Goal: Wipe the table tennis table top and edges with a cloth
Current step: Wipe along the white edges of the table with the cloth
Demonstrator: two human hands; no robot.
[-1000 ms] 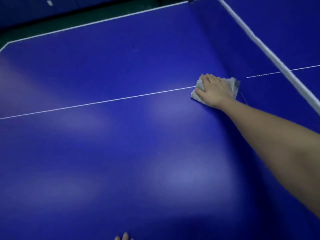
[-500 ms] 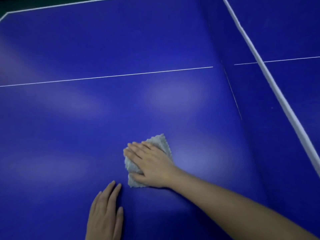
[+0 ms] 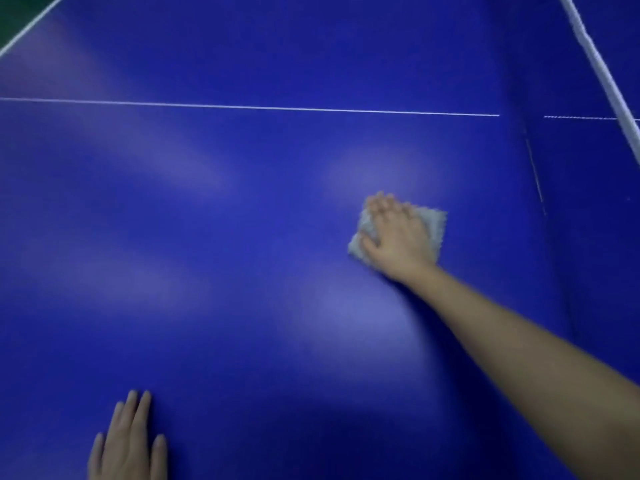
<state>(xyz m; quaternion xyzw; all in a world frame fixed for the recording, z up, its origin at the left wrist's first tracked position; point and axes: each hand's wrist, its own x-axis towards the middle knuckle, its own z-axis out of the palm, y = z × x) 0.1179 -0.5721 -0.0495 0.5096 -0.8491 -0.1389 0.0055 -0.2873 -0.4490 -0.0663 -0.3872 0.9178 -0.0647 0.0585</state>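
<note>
Grey cloth flat under right hand, fingers straight, pressing it onto counter. Left hand flat, empty, bracing nearer the body. Keep pressure even, overlap strokes; edges likely not yet done.

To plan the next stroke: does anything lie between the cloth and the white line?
Nothing visible does. The right hand presses the cloth flat on the table top; no object lies from there to the white line. The left hand rests nearer the camera, off that path.

left hand flat, fingers straight | right hand flat, arm outstretched
</note>
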